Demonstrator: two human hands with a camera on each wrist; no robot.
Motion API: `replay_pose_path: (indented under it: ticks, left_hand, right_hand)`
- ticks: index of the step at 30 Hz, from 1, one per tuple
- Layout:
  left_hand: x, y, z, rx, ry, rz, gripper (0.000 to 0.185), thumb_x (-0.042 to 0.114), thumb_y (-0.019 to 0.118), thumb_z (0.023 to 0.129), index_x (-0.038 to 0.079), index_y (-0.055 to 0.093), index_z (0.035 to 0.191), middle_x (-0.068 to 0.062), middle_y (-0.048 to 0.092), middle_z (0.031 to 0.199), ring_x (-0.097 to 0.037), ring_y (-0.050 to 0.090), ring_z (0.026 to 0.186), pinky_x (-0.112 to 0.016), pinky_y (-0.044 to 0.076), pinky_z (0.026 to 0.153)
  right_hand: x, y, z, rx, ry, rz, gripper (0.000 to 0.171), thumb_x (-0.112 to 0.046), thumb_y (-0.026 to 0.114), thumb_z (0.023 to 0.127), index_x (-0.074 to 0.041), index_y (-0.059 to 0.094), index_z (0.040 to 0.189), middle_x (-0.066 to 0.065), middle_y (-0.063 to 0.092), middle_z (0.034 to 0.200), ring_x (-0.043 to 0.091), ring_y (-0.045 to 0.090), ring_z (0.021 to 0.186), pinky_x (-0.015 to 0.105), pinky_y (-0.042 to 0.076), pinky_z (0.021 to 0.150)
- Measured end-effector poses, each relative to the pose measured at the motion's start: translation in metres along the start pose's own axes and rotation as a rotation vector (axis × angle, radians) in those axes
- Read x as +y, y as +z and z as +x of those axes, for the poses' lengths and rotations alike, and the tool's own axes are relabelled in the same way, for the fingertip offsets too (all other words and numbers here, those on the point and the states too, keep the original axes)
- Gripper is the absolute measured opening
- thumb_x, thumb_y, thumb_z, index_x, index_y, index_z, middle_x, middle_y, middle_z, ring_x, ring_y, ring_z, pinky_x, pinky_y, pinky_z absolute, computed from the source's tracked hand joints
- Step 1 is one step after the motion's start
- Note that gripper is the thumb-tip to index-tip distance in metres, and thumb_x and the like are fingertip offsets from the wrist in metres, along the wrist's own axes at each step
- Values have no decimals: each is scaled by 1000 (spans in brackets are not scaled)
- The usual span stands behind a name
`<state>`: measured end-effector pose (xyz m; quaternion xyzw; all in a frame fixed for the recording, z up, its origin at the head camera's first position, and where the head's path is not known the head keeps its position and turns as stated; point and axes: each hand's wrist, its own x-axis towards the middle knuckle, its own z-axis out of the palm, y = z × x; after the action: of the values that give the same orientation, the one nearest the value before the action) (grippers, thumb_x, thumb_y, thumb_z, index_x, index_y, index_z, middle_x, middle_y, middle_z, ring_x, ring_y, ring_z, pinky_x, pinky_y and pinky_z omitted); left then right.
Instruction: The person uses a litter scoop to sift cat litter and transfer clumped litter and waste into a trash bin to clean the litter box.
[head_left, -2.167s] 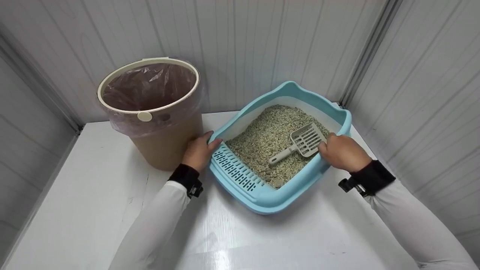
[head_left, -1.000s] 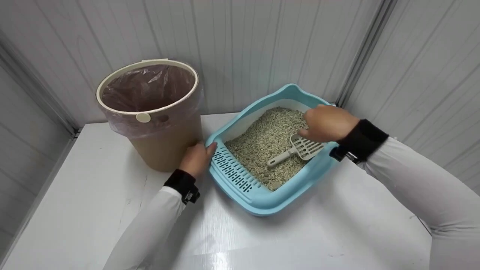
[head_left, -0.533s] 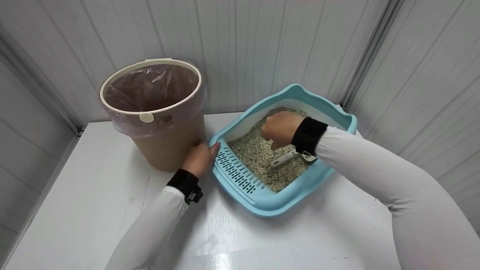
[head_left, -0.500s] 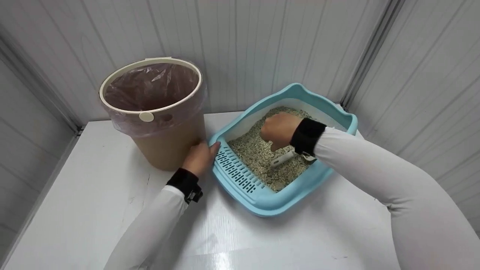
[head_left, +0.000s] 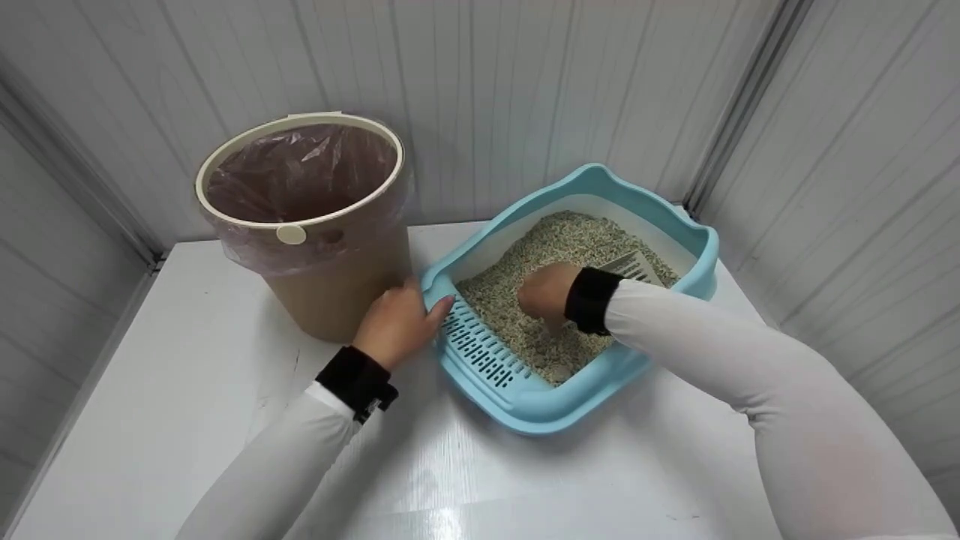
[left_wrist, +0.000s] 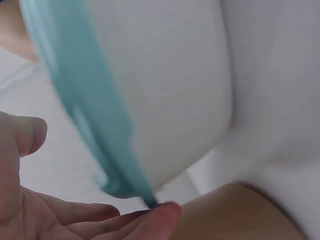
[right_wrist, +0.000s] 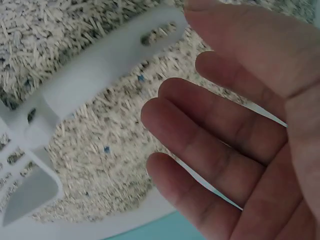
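Observation:
A blue and white litter box (head_left: 551, 411) with a perforated front ledge holds grey-green litter (head_left: 581, 234). On the litter lies a slotted litter scoop (head_left: 637, 266); its handle is covered by my right hand (head_left: 550, 291) in the head view. In the right wrist view the scoop's handle (right_wrist: 85, 75) shows whole, its end beside my thumb tip, while the fingers (right_wrist: 210, 150) spread loosely apart from it. My left hand (head_left: 396, 322) is at the box's left corner; in the left wrist view the thumb stands away and the fingertips (left_wrist: 162, 220) meet the rim's tip.
Close to the left of the box stands a brown trash bin (head_left: 337, 296) with a cream rim and a clear pinkish liner (head_left: 300, 172). Both stand on a white tabletop (head_left: 180, 390), with panelled walls (head_left: 487, 97) behind and at the sides.
My right hand has left the box's right rim, crossed over the litter and come down to the scoop's handle. The scoop has turned slightly. My left hand's thumb has lifted from the rim.

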<state>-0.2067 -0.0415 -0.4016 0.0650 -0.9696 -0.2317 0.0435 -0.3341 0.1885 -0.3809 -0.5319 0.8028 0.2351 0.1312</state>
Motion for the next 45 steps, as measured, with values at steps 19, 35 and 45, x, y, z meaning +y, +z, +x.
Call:
replay_pose_path:
  ticks: [19, 35, 45]
  left_hand:
    - [39, -46, -35, 417, 383, -99, 63, 38, 65, 102, -5, 53, 146, -24, 60, 144, -35, 60, 134, -50, 52, 111]
    - [7, -75, -35, 1013, 398, -435, 63, 19, 64, 94, -5, 50, 150, -20, 48, 161, -36, 31, 159, -42, 19, 133]
    - [-35, -119, -21, 997, -76, -755, 80, 25, 53, 99, -4, 17, 164, -19, 13, 175, -21, 8, 164, -14, 6, 126]
  right_hand:
    - [7, 13, 8, -102, 43, 32, 42, -12, 74, 96, -19, 47, 64, -3, 43, 63, 13, 38, 58, 31, 34, 55]
    - [71, -34, -58, 288, 44, 385, 17, -9, 74, 90, -12, 65, 76, -1, 63, 73, 13, 55, 65, 28, 48, 63]
    - [104, -40, -103, 366, 198, 631, 8, -21, 76, 95, -16, 72, 90, 0, 75, 89, 14, 67, 81, 31, 56, 79]
